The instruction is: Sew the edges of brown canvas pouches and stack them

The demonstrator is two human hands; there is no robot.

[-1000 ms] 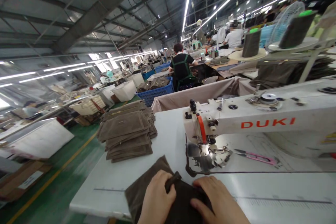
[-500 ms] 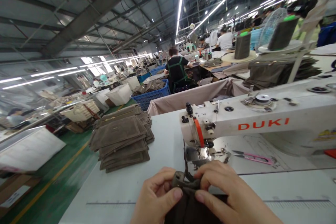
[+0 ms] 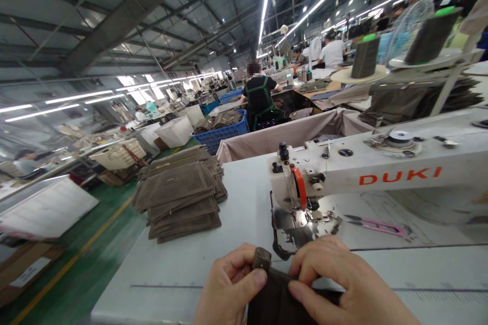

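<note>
Brown fabric piece [image 3: 282,302] is held up over the worktop's [image 3: 171,284] near edge, its long axis running away from the viewer, with a small tab [image 3: 261,259] pointing up toward the sewing machine [image 3: 343,177]. The tab end is pinched by the left hand [image 3: 229,284]; the fabric is pinched by the right hand [image 3: 343,279], now set slightly further from the tab than a moment earlier. Stacked brown pouches [image 3: 177,195] are placed left of the machine, and pink thread snips [image 3: 375,226] right of its foot.
</note>
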